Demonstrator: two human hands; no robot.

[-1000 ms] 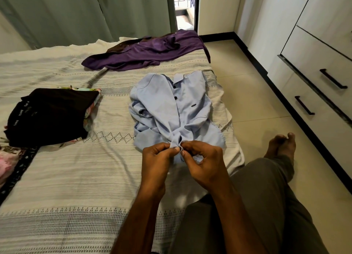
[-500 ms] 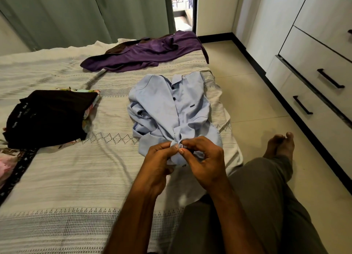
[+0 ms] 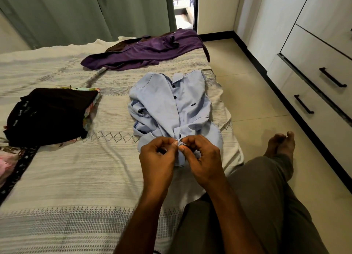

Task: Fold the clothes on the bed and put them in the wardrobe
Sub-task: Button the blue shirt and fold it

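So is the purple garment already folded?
No, the purple garment lies spread out and rumpled at the far end of the bed.

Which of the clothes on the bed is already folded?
The black garment at the left, a neat stack; the blue shirt and purple shirt lie loose.

You get soft, even daylight from the bright doorway point(image 3: 183, 9) at the top, blown out to glare. Your hands cast faint shadows on the bedspread point(image 3: 76, 177); a foot point(image 3: 281, 145) shadows the floor point(image 3: 257, 105). The wide lens bends the wardrobe point(image 3: 323, 49) lines at the right edge. Focus is fairly sharp.
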